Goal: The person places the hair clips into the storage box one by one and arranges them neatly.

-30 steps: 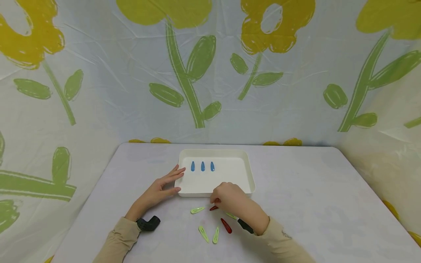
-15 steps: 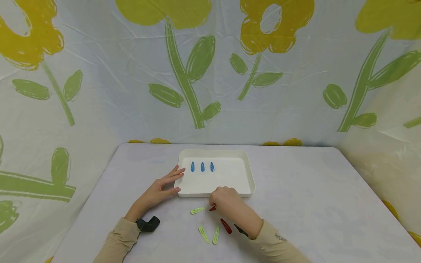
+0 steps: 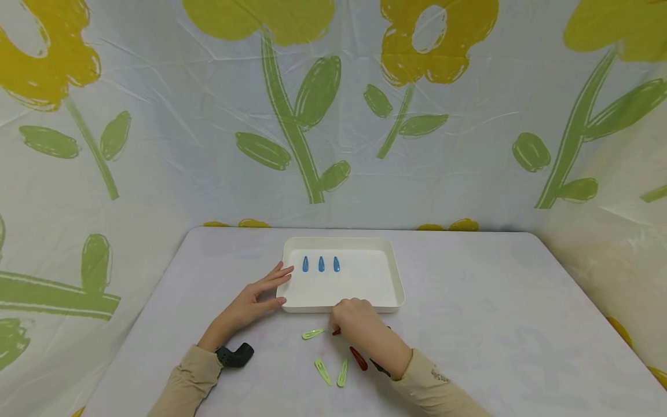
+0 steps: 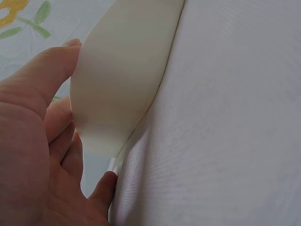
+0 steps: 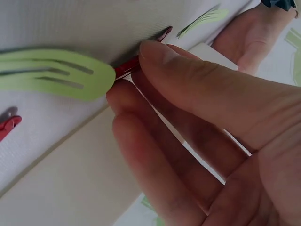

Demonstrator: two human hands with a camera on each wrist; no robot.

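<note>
My right hand point(image 3: 356, 321) is in front of the white tray point(image 3: 359, 301), pinching a red hair clip point(image 5: 126, 68) between thumb and fingers. Most of that clip is hidden in the head view. A green hair clip point(image 5: 94, 75) shows close beside the fingertips in the right wrist view. My left hand point(image 3: 257, 298) rests on the tray's left side, fingers spread, with thumb and fingertips touching the rim point(image 4: 77, 84). Inside the tray stand three blue hair clips in a row: left point(image 3: 305, 264), middle point(image 3: 321, 264) and right point(image 3: 336, 264).
On the table in front of the tray lie a second red clip point(image 3: 358, 358) and green clips, one at left point(image 3: 313, 333) and two nearer point(image 3: 322, 371). A flower-printed cloth point(image 3: 469, 145) hangs behind the table point(image 3: 469, 313).
My right hand has shifted slightly left and toward me, staying at the red hair clip. It now covers the green clip that was visible beside the wrist. The left hand stays put.
</note>
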